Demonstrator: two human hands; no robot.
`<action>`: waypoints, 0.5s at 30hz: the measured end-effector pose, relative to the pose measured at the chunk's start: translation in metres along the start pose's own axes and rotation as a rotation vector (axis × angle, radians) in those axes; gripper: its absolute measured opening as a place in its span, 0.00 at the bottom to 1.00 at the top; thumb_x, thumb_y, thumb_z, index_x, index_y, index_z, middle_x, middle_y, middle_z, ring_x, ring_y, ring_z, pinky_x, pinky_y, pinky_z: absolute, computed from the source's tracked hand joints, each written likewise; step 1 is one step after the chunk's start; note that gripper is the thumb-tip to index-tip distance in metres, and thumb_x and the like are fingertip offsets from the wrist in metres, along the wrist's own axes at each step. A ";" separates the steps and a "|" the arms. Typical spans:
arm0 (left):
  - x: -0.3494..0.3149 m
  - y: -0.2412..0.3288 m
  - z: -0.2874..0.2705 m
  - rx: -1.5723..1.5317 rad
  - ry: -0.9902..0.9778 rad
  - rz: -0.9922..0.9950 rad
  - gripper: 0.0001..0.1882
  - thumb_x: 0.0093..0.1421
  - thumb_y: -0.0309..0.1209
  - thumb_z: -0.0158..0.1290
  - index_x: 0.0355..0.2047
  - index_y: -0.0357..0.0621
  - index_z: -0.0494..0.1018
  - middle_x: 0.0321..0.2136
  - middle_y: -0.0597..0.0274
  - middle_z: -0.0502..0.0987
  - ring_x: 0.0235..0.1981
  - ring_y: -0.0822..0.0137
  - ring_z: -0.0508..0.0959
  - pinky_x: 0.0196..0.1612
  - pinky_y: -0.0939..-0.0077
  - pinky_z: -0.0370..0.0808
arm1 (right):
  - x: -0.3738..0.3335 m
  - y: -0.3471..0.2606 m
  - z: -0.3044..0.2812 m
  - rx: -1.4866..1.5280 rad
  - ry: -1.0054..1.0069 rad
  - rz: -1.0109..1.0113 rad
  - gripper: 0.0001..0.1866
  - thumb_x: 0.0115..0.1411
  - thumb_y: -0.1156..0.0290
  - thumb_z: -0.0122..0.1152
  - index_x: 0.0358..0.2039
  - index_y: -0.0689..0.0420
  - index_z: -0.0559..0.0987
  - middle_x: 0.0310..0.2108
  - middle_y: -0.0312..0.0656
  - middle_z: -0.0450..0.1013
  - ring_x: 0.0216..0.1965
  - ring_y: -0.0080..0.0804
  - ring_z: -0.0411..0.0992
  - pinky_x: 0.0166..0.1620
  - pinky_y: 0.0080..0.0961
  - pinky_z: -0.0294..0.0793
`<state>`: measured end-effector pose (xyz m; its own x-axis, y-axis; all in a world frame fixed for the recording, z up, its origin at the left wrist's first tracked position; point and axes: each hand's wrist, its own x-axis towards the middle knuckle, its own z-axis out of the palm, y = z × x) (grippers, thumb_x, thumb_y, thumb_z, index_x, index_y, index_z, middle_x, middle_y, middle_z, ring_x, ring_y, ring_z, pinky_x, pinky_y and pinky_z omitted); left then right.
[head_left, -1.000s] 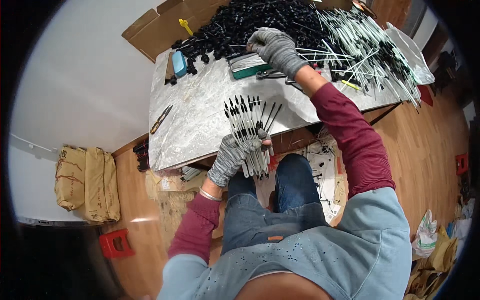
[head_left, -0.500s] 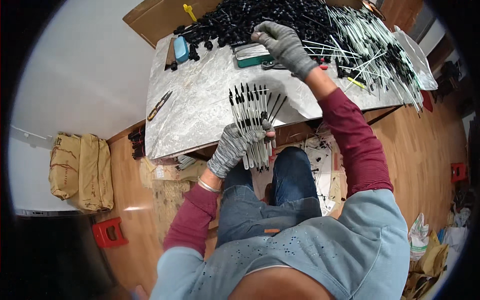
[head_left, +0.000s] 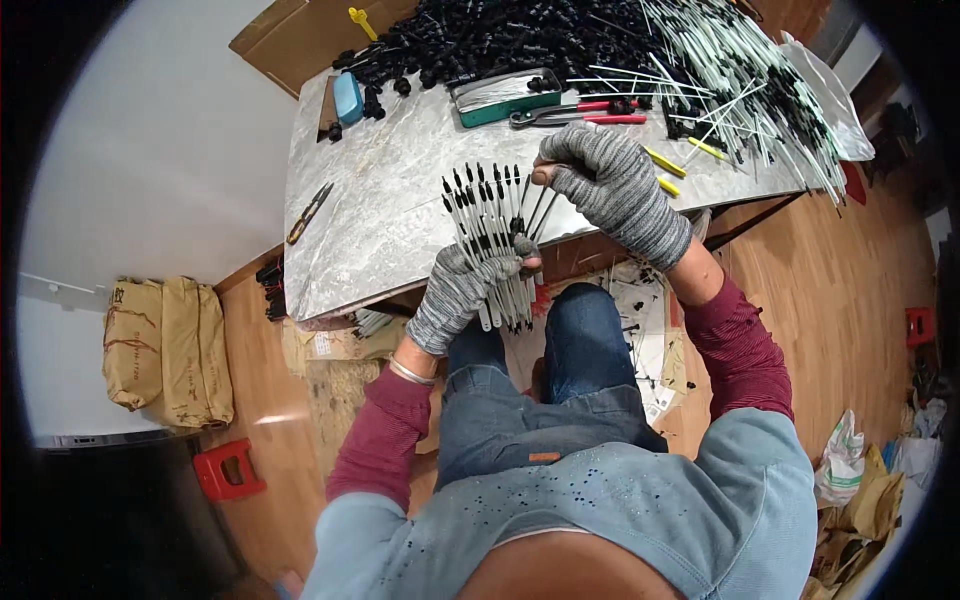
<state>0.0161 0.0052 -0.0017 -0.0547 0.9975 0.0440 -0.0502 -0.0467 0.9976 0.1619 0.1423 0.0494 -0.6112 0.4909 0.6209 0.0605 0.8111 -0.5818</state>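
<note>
In my gloved left hand point(head_left: 465, 290) is a fanned bundle of thin white rods with black tips point(head_left: 490, 215), held at the table's front edge above my lap. The tips point away from me, and the white lower ends stick out below the fingers. My right hand point(head_left: 620, 180), in a matching grey fingerless glove, is beside the bundle's right-hand tips. Its thumb and fingertips are pinched together; whatever they grip is too small to make out. Beyond the hands, a green box point(head_left: 508, 108) of thin white strips lies next to red-handled pliers point(head_left: 575, 114).
A heap of black parts point(head_left: 500, 40) covers the table's far side, with a pile of white rods point(head_left: 735, 80) at the right. A cutter knife point(head_left: 310, 212) lies left, near a blue case point(head_left: 347, 97). Yellow-handled tool grips point(head_left: 665, 165) show behind my right hand.
My right hand has come down and nearer from over the green box to the bundle's tips, uncovering the box and pliers. My left hand keeps hold of the rods.
</note>
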 end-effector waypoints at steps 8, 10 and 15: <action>0.002 -0.003 0.000 -0.081 -0.023 -0.041 0.11 0.50 0.29 0.50 0.34 0.39 0.72 0.29 0.63 0.75 0.33 0.74 0.73 0.37 0.84 0.68 | -0.001 0.001 0.000 -0.006 -0.017 0.028 0.08 0.47 0.70 0.57 0.26 0.60 0.72 0.20 0.38 0.65 0.22 0.24 0.64 0.28 0.19 0.64; 0.001 -0.003 0.000 -0.064 -0.025 -0.019 0.11 0.50 0.29 0.50 0.34 0.40 0.72 0.29 0.63 0.75 0.33 0.75 0.73 0.37 0.84 0.68 | -0.001 0.000 0.000 -0.049 -0.029 0.017 0.08 0.47 0.70 0.57 0.27 0.60 0.72 0.20 0.38 0.65 0.22 0.24 0.64 0.28 0.19 0.64; 0.001 -0.003 0.000 -0.076 0.061 0.013 0.10 0.50 0.28 0.49 0.34 0.40 0.72 0.29 0.63 0.75 0.33 0.75 0.73 0.37 0.84 0.68 | 0.000 0.000 0.002 -0.094 -0.027 0.002 0.09 0.47 0.70 0.57 0.28 0.60 0.72 0.20 0.38 0.66 0.22 0.25 0.64 0.28 0.21 0.65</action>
<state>0.0162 0.0064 -0.0046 -0.1165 0.9919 0.0511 -0.1242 -0.0656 0.9901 0.1608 0.1416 0.0485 -0.6320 0.4849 0.6046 0.1346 0.8369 -0.5305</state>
